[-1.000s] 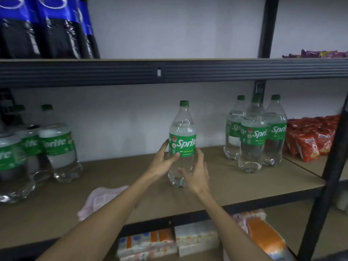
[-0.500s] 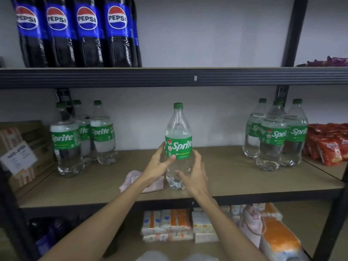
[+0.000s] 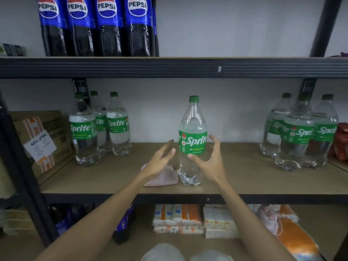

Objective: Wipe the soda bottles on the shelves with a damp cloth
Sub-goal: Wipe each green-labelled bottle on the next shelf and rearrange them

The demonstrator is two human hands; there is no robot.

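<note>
Soda bottle (image 3: 192, 140) upright on the middle shelf (image 3: 239, 178) between left hand (image 3: 160, 162) and right hand (image 3: 211, 164), both spread open, gripping nothing; cloth (image 3: 167, 178) lies just beneath the nearer left hand.

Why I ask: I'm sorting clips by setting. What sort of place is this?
Probably a shop or its stockroom: a dark metal rack holds grouped Sprite bottles, a row of Pepsi bottles above, stacked packets below, and a labelled cardboard box.
</note>
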